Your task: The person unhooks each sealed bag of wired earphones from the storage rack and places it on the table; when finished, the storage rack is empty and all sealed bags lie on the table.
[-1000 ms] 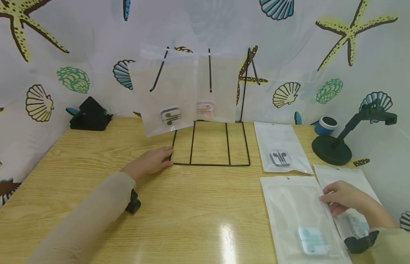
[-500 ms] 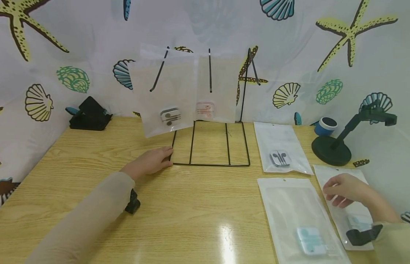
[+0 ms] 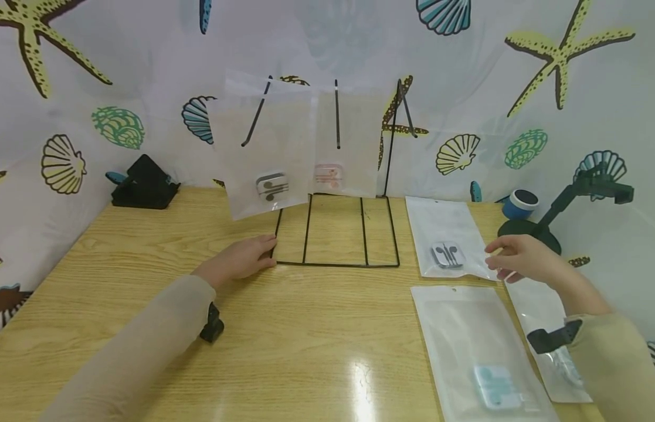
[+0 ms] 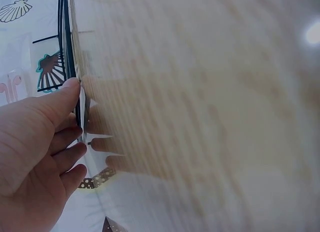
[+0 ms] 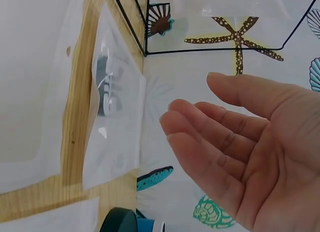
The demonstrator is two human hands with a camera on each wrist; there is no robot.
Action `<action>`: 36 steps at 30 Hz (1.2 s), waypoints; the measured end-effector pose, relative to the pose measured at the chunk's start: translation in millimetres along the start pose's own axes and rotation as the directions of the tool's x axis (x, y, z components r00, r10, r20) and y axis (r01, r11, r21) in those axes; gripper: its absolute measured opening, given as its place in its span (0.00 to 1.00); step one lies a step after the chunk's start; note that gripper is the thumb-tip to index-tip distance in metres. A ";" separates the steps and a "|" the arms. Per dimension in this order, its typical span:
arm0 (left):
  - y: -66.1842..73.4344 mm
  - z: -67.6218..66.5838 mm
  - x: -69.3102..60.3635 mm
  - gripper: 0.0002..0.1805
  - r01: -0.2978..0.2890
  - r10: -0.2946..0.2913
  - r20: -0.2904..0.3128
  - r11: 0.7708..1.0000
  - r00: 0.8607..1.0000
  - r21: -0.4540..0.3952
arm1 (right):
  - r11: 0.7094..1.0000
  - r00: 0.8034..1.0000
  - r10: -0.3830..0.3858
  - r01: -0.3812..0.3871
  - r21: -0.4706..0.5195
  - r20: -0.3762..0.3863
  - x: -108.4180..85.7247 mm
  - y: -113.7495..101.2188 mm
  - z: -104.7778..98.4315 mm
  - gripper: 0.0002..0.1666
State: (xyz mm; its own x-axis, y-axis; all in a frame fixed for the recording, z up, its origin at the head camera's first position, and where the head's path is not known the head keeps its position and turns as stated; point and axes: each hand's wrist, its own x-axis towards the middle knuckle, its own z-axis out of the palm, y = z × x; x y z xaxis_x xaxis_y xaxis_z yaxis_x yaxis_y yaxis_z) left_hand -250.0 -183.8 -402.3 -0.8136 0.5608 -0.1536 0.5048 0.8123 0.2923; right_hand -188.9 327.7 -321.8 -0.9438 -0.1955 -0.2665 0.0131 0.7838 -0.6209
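Front pouch (image 3: 477, 346) partly below head view

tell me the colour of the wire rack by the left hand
The wire rack is black, clearest in the head view.

Beige sleeves (image 3: 134, 346), black wrist devices (image 3: 212, 323) (apparently blocky)

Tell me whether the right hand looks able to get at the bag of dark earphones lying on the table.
Likely yes: the right hand holds nothing and hovers by the bag, with nothing lying on top of it.
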 end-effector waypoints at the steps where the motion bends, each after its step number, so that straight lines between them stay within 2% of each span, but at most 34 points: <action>1: -0.1 0.1 0.1 0.32 0.002 -0.002 0.001 1.000 1.000 0.001 | 1.000 1.000 -0.009 0.009 -0.008 -0.001 3.5 -4.8 0.8 0.25; 7: -0.4 0.1 0.7 0.32 0.008 -0.008 0.009 1.000 1.000 0.008 | 0.999 0.999 -0.038 0.039 -0.036 0.028 27.4 -29.3 11.1 0.24; 13: -1.4 0.0 1.5 0.32 0.009 -0.009 0.014 1.000 1.000 0.015 | 0.995 0.995 -0.087 0.089 -0.049 0.045 51.7 -45.1 23.9 0.22; 19: -2.5 1.3 0.4 0.32 -0.004 0.004 0.008 1.000 1.000 0.013 | 0.992 0.991 -0.126 0.127 -0.023 0.052 70.2 -51.5 38.3 0.21; 25: -3.1 2.9 0.4 0.32 -0.012 0.012 -0.009 1.000 1.000 0.008 | 0.992 0.992 -0.120 0.121 -0.021 0.046 84.4 -55.5 49.5 0.20; 29: -2.9 3.0 0.3 0.32 -0.013 0.013 -0.015 1.000 1.000 0.013 | 0.994 0.993 -0.111 0.112 -0.010 0.041 91.5 -60.4 52.8 0.21; 36: -2.5 3.1 0.8 0.33 -0.011 0.011 -0.007 1.000 1.000 0.015 | 0.990 0.990 -0.138 0.137 0.030 0.034 106.7 -71.3 53.2 0.22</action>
State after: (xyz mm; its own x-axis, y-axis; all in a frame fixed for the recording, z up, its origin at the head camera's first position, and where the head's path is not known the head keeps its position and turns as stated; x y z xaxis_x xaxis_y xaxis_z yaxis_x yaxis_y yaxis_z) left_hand -251.0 -184.9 -406.1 -0.8101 0.5685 -0.1433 0.5179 0.8085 0.2794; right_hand -273.0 219.6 -345.2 -0.9246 -0.3220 -0.2034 -0.1068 0.7318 -0.6731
